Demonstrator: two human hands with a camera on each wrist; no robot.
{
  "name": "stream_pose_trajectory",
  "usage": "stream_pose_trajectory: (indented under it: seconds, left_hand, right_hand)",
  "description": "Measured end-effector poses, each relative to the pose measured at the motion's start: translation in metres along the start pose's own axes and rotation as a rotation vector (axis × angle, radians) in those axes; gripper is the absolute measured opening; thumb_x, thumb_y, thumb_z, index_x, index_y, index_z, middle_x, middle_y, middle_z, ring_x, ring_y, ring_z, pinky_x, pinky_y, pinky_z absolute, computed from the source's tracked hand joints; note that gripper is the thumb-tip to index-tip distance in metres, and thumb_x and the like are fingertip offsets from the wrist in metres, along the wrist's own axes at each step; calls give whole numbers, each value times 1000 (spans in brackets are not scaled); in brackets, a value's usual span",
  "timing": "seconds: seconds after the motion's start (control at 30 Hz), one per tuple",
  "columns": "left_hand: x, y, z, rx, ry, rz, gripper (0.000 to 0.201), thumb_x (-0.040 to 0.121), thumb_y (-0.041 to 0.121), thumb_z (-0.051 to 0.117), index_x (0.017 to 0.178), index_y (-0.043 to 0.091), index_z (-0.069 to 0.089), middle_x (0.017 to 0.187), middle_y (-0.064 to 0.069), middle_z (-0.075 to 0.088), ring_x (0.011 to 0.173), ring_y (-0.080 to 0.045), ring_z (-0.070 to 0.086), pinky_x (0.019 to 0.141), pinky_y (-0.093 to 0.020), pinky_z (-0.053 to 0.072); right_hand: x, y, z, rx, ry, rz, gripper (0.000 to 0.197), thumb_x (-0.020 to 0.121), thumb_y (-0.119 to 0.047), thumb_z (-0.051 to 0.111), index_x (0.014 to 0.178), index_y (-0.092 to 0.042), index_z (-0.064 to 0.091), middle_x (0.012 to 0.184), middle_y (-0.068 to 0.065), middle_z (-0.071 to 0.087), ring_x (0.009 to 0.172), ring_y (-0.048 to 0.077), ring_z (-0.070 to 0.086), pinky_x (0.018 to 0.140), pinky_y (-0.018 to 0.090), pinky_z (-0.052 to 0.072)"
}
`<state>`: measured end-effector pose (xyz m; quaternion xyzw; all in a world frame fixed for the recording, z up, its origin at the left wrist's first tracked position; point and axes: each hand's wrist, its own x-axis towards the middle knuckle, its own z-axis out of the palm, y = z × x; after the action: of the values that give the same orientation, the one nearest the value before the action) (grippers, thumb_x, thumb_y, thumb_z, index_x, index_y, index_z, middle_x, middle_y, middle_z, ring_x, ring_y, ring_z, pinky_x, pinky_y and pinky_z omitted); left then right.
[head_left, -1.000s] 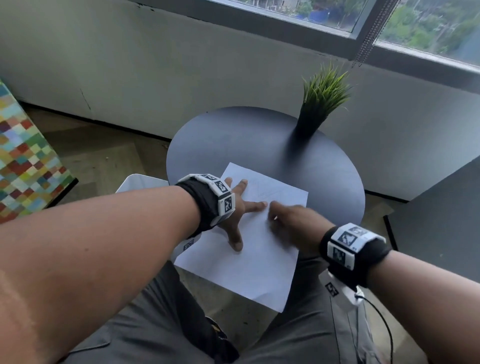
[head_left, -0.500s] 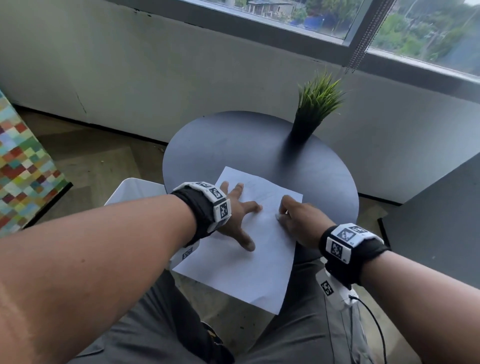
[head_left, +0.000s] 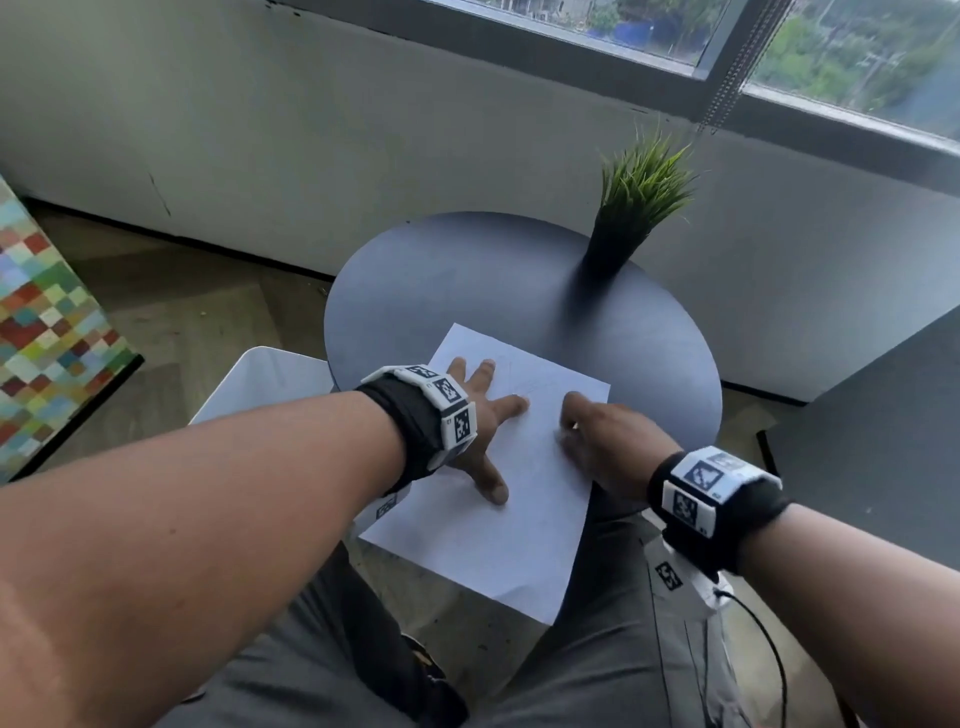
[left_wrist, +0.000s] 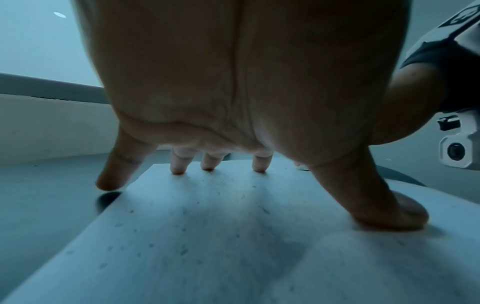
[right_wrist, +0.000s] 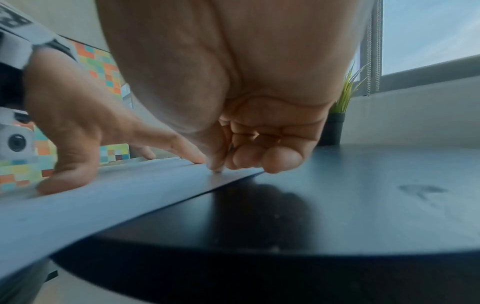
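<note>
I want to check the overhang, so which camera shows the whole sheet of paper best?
The head view: the sheet of paper shows corner to corner, near end overhanging the round table. The left wrist view shows only the part under the left hand; the right wrist view only its right edge.

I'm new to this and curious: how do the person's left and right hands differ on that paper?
The left hand is spread, fingers straight; the right hand is curled up. The left hand presses the left part of the paper; the right hand touches near its right edge. Both rest on the paper.
</note>
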<state>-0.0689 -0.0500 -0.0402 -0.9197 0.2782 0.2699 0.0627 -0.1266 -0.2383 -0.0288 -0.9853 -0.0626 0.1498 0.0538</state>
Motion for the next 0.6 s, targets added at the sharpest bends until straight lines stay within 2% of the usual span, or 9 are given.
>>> stream_pose_trajectory:
  seconds: [0.07, 0.13, 0.2, 0.23, 0.3, 0.4, 0.43, 0.57, 0.6]
  left_hand:
    - [1, -3, 1, 5, -7, 5, 126, 58, 80, 74, 153, 51, -2, 165, -5, -20, 151, -41, -13, 113, -69, 17]
    - [2, -8, 3, 6, -3, 19, 126, 57, 80, 75, 153, 52, -3, 165, -4, -20, 151, -40, -14, 115, -69, 17]
    - [3, -11, 5, 8, 0, 30, 126, 57, 81, 74, 153, 53, -4, 165, -4, -21, 151, -40, -15, 116, -68, 17]
    - [3, -11, 5, 7, -3, 31, 126, 58, 81, 73, 153, 53, -4, 165, -4, -21, 151, -40, -15, 116, -68, 17]
    - [3, -11, 5, -3, -3, 33, 126, 57, 81, 73, 152, 53, -4, 165, -3, -22, 151, -39, -16, 116, -68, 16]
    - [3, -11, 6, -5, -4, 29, 126, 57, 82, 73, 151, 55, -6, 164, -2, -23, 150, -38, -17, 115, -69, 17]
    - [3, -11, 6, -5, -7, 26, 126, 57, 82, 73, 151, 55, -6, 164, -2, -24, 150, -38, -17, 115, -69, 16]
    - [5, -12, 6, -4, -7, 28, 127, 56, 82, 73, 152, 54, -6, 164, -3, -24, 150, -38, -18, 116, -69, 15]
    - [6, -12, 5, -7, -4, 27, 128, 56, 82, 73, 152, 54, -6, 164, -3, -24, 150, -38, -18, 116, -68, 15]
  right_hand:
    - [-1, -3, 1, -34, 23, 3, 17, 95, -30, 44, 97, -15, 39, 90, 8, 58, 86, 34, 55, 70, 38, 46]
    - [-12, -25, 8, -68, -43, -128, 13, 94, -27, 43, 97, -17, 35, 94, 6, 58, 88, 32, 55, 68, 36, 43]
    - [-24, -43, 17, -55, -119, -264, 12, 94, -25, 43, 101, -16, 38, 95, 5, 58, 88, 31, 55, 70, 39, 46]
    - [-23, -44, 16, -52, -113, -265, 14, 94, -27, 43, 102, -16, 40, 97, 6, 59, 89, 32, 55, 72, 41, 48]
    - [-10, -26, 12, -51, -53, -136, 18, 95, -33, 43, 104, -17, 41, 99, 8, 62, 91, 32, 57, 74, 41, 49]
    - [3, 2, 3, -43, 17, 34, 17, 95, -33, 43, 98, -17, 40, 96, 9, 62, 86, 34, 56, 71, 39, 48]
    - [1, 0, 3, -44, 21, 20, 17, 95, -33, 43, 98, -16, 39, 96, 10, 62, 86, 34, 57, 70, 39, 47]
    - [-16, -36, 19, -44, -98, -240, 18, 98, -32, 42, 105, -16, 40, 97, 9, 61, 88, 33, 57, 71, 38, 45]
    - [-16, -37, 20, -23, -99, -249, 18, 98, -33, 42, 105, -17, 41, 96, 8, 62, 88, 32, 57, 73, 40, 47]
